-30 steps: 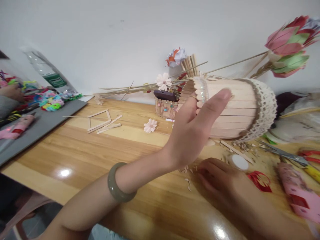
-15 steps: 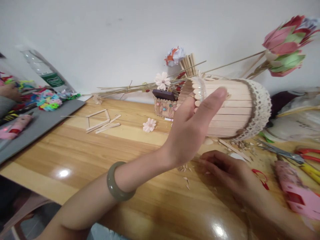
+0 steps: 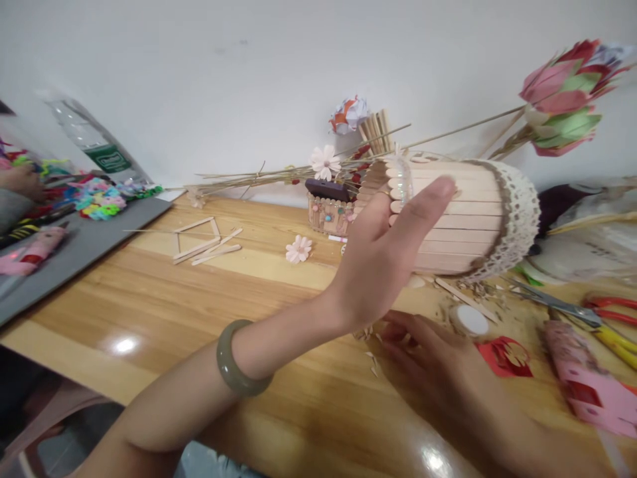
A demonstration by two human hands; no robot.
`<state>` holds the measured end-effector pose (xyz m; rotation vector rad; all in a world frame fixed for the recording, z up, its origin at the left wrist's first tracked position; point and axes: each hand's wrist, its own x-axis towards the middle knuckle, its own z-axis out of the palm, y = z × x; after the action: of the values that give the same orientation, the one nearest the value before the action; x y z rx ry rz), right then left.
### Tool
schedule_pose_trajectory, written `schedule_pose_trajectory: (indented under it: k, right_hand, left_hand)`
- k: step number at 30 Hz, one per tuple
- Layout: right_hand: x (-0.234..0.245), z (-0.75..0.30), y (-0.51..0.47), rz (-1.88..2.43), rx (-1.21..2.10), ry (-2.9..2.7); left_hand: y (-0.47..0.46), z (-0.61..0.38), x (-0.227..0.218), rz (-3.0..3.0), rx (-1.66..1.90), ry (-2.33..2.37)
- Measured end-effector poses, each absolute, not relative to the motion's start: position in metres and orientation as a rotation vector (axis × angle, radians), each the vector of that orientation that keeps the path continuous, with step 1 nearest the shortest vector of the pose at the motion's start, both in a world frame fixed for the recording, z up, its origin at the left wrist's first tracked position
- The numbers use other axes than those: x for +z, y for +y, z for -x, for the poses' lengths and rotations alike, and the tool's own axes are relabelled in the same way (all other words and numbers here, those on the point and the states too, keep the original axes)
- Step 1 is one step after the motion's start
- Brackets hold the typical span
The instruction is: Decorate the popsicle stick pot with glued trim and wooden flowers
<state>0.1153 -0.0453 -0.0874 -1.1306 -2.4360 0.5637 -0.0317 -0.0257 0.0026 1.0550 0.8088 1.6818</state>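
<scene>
My left hand grips a round container made of wooden craft sticks, held on its side above the wooden table. The thumb lies along the sticks. A white lace band wraps its right end and a clear bead strip its left end. My right hand rests palm down on the table just below, fingers curled over small wood shavings. Whether it holds anything is hidden.
A white round cap, red paper cutout, scissors and pink paper piece lie at right. Loose craft sticks, a paper flower, a small stick box and dried stems sit farther back. A grey board with colourful bits is at left.
My right hand slid left across the table, uncovering the white cap and red cutout. My left hand and the stick container stayed nearly still.
</scene>
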Motion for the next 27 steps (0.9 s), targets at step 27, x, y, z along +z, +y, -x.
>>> schedule_pose_trajectory:
  k: [27]
  right_hand:
    - [-0.037,-0.133,-0.044,0.877,0.547,-2.418]
  left_hand:
    - [-0.028,0.027,-0.002,-0.906,1.719,0.759]
